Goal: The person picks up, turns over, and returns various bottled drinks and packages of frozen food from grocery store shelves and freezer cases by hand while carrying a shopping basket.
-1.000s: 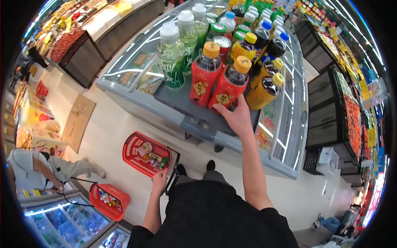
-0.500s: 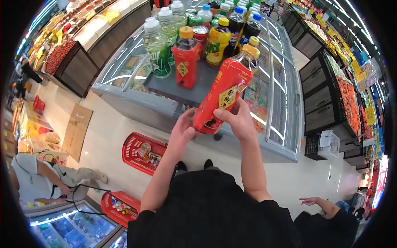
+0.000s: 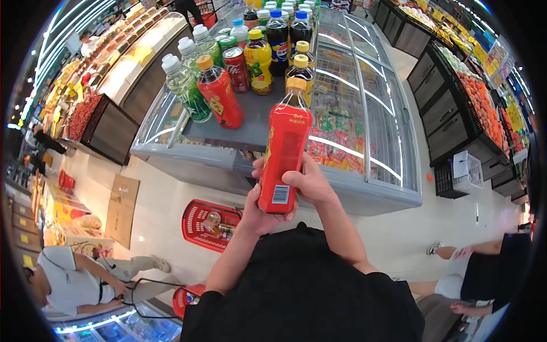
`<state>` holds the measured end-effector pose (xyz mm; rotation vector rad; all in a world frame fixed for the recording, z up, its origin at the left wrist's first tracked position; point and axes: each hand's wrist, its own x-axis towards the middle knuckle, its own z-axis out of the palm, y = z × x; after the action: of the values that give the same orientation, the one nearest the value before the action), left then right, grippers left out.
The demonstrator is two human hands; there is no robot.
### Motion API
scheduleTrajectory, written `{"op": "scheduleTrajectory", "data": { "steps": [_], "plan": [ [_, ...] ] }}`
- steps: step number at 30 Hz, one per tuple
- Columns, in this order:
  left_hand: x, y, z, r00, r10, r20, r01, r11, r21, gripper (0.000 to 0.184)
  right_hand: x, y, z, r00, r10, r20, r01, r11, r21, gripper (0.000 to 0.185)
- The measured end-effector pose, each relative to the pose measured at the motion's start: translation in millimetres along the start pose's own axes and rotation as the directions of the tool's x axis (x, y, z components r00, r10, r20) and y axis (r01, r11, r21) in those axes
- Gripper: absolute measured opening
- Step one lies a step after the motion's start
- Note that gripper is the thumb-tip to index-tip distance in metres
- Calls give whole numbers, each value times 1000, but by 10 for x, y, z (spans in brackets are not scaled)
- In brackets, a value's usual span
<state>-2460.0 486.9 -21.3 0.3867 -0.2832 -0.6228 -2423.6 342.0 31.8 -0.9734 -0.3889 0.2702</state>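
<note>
Between my two hands is a red-labelled drink bottle (image 3: 288,145) with a yellow cap, leaning slightly, its barcode side facing me. My left hand (image 3: 263,208) cups its base from the left and below. My right hand (image 3: 310,181) grips its lower right side, thumb across the label. Beyond it, on a dark board (image 3: 253,117), stands a similar red bottle (image 3: 221,98), near a cola can (image 3: 236,69), a yellow-labelled bottle (image 3: 259,65) and a clear green-labelled bottle (image 3: 188,94). Dark-drink bottles with blue caps, such as a cola bottle (image 3: 278,43), stand farther back.
The board rests on a glass-topped freezer (image 3: 364,188). A red shopping basket (image 3: 199,236) with goods sits on the floor at left. A person in white (image 3: 62,279) holds a handle at lower left; another person in black (image 3: 496,268) is at right. Produce stands line both sides.
The bottle has turned in my hands, from its front label to the barcode side, and is more upright. My view has shifted. The person at right now shows more fully.
</note>
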Motion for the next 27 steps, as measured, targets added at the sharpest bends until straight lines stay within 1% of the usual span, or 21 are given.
{"op": "scheduleTrajectory", "data": {
  "steps": [1, 2, 4, 5, 6, 7, 8, 9, 10, 11, 13, 14, 15, 16, 17, 19, 20, 22, 26, 27],
  "plan": [
    [10, -34, -41, 997, -17, 71, 26, 992, -123, 70, -5, -10, 1, 997, 58, 55, -57, 998, -10, 59],
    [9, -42, -94, 997, -20, 68, 28, 992, -120, 70, -18, 2, -13, 997, 56, 55, -55, 998, -6, 59],
    [-21, -61, -175, 990, -119, 78, 125, 990, -67, 75, -50, 43, -47, 994, 18, -109, -44, 969, -242, 54],
    [-38, -71, -121, 990, -117, 73, 122, 990, -68, 75, -67, -1, -20, 994, 22, -107, -47, 970, -239, 54],
    [-44, -59, -27, 993, -70, -100, 78, 994, 76, 77, -70, -83, 21, 988, 18, -154, -60, 960, -275, 56],
    [-41, -53, 33, 966, 5, -260, 56, 972, 227, 79, -66, -148, 50, 980, 10, -198, -73, 948, -311, 58],
    [12, -90, 59, 964, 7, -264, 56, 972, 230, 79, -53, -163, 70, 981, 12, -196, -72, 949, -306, 58],
    [103, -159, 91, 921, 164, -353, -22, 927, 373, 74, -38, -162, 99, 967, -7, -254, -96, 916, -390, 59],
    [146, -203, 105, 848, 326, -419, -74, 854, 516, 69, -34, -145, 103, 951, -22, -310, -130, 877, -462, 60],
    [142, -186, 98, 844, 329, -423, -73, 852, 518, 69, -43, -124, 89, 952, -18, -306, -131, 879, -458, 60],
    [112, -99, 73, 892, 119, -436, -18, 973, 230, 70, -49, -50, 43, 971, -58, -233, -49, 903, -426, 66],
    [88, -71, 33, 889, 124, -440, -19, 972, 234, 70, -32, -15, 3, 972, -55, -229, -48, 905, -422, 66],
    [55, -55, -30, 956, 66, -285, -35, 993, 113, 70, -16, 21, -45, 987, -58, -153, 12, 960, -281, 73],
    [29, -49, -62, 993, 26, -115, -28, 1000, -10, 70, -10, 50, -80, 994, -71, -78, 61, 990, -128, 79],
    [40, -50, -43, 992, 28, -120, -28, 1000, -3, 70, -8, 62, -109, 995, -72, -75, 63, 991, -121, 79],
    [74, -69, 7, 997, 41, -72, -51, 990, -135, 70, -7, 78, -150, 999, 23, 29, -20, 996, -89, 89],
    [72, -82, -12, 996, 39, -77, -48, 991, -128, 70, -6, 84, -159, 999, 20, 30, -17, 997, -80, 89],
    [72, -93, -86, 998, 49, 37, -40, 975, -217, 72, 13, 85, -171, 992, 84, 90, -75, 992, -100, 87],
    [50, -21, -106, 1000, 3, 7, -2, 986, -165, 75, 11, -17, -110, 992, 75, 100, -61, 988, -140, 88],
    [49, -7, -84, 999, 9, -40, -13, 993, -118, 76, 7, -14, -113, 993, 69, 91, -56, 989, -139, 88]
  ]
}}
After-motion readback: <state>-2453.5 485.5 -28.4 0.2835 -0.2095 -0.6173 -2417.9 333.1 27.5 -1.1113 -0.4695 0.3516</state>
